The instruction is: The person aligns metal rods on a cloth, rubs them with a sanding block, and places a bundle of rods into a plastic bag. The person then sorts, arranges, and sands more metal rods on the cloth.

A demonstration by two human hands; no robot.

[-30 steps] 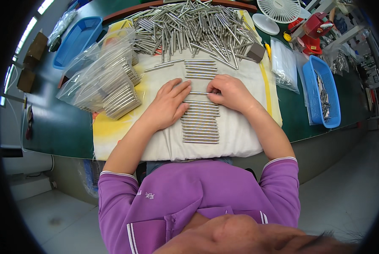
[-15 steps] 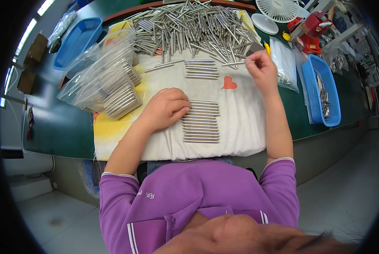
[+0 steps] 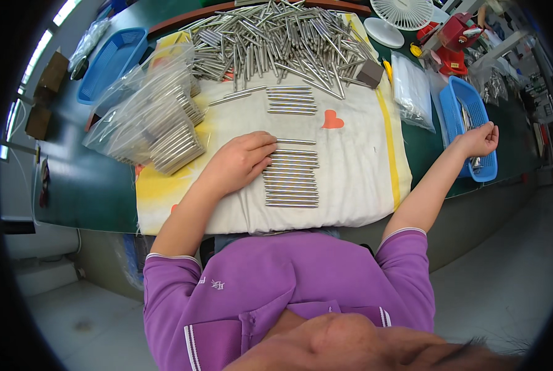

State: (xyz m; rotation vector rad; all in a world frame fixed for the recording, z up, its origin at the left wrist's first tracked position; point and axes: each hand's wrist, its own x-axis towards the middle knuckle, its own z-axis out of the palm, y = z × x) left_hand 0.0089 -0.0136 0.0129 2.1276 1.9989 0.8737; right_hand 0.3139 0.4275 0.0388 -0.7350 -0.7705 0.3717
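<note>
My left hand (image 3: 244, 159) rests at the left side of a neat column of short metal rods (image 3: 292, 185), its fingers curled together. Its fingertips press on the left end of a single metal rod (image 3: 298, 142) that lies slightly apart above the column. A smaller row of rods (image 3: 291, 100) lies farther off on the white cloth (image 3: 350, 179). Out to the right, my right hand (image 3: 479, 140) is over a blue basket (image 3: 488, 162) holding some metal pieces. Its fingers are closed, and anything between them is hidden.
A large heap of rods (image 3: 276, 43) covers the cloth's far side, with a dark block (image 3: 370, 74) at its right. Clear bags of rods (image 3: 171, 136) lie at left, near another blue basket (image 3: 113, 65). Plastic bags (image 3: 412, 93) and a white fan (image 3: 403, 11) are at right.
My right hand has moved from the heap's right edge to the right blue basket; the rod beside it has left the cloth. Near my left hand, one rod now lies separated above the column.
</note>
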